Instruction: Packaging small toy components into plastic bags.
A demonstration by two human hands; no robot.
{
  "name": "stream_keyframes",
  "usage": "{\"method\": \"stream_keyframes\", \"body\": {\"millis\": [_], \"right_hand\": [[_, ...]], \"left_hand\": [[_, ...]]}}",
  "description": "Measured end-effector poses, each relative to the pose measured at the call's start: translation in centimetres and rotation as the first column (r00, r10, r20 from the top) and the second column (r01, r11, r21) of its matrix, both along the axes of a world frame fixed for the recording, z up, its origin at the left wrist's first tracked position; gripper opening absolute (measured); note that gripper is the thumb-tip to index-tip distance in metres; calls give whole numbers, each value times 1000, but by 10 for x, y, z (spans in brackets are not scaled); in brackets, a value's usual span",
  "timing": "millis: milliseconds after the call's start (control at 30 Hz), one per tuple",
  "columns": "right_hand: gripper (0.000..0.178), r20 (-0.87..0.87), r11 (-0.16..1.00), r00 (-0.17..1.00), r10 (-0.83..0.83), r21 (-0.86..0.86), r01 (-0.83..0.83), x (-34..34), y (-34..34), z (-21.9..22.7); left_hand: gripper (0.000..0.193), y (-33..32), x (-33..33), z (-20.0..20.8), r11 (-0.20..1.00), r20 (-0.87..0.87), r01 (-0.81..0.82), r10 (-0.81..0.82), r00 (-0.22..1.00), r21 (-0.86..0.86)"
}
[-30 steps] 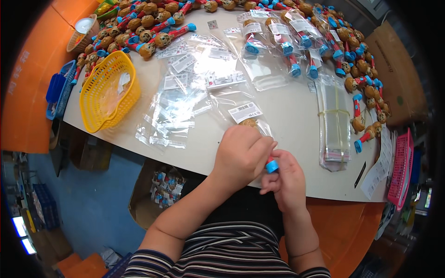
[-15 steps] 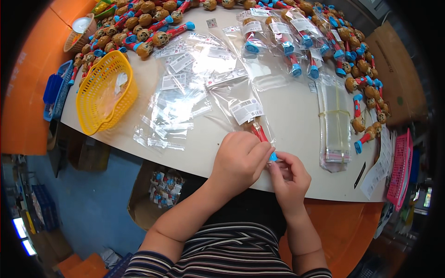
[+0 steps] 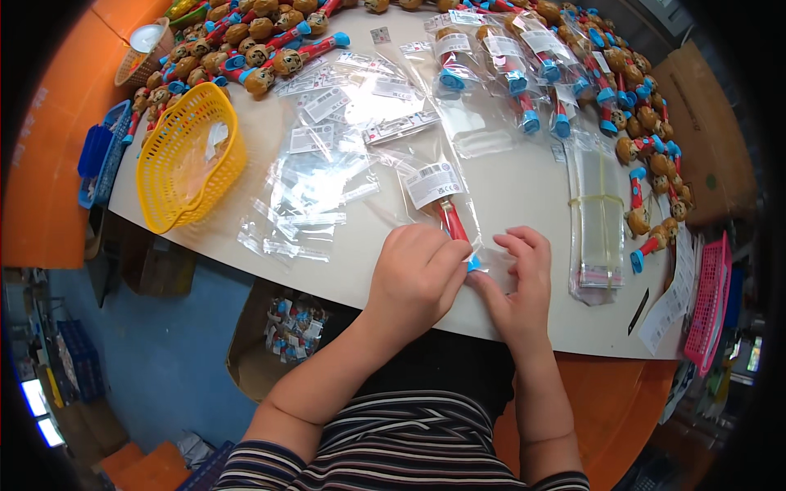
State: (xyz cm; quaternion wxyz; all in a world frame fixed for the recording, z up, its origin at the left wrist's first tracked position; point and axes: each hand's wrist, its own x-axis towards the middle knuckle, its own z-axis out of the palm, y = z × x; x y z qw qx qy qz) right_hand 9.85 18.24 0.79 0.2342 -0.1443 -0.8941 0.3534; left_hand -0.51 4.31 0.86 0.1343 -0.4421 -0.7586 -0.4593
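Note:
In front of me a clear plastic bag (image 3: 460,190) with a white printed label holds a toy (image 3: 453,219) with a red handle and a blue end. My left hand (image 3: 416,268) is closed on the bag's near part, beside the toy's handle; its fingertips are partly hidden. Just right of the blue end, my right hand (image 3: 524,286) has its fingers apart, the thumb tip close to the bag. Flat clear labelled bags (image 3: 315,176) lie spread to the left. Several bagged toys (image 3: 501,61) rest on the table's far side.
Loose brown-headed toys (image 3: 254,49) are heaped along the far edge and right side. A yellow basket (image 3: 154,192) stands at left. A banded stack of clear bags (image 3: 596,233), a dark thin tool (image 3: 639,311) and a pink basket (image 3: 709,307) are at right. Below sits an open carton (image 3: 250,348).
My right hand has opened its fingers and come slightly away from the toy's blue end. My left hand keeps its hold on the bag, shifted a little.

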Motion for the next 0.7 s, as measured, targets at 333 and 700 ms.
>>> {"method": "stream_keyframes", "body": {"millis": [333,700], "right_hand": [[40,41,998,998,42,-42,-41,-27,-12,-1],[24,273,775,962,-17,-604,185,2,-11,28]], "left_hand": [[20,-3,10,7,998,-34,60,-61,998,-21],[26,-17,13,13,995,7,8,-8,1000,-94]]}}
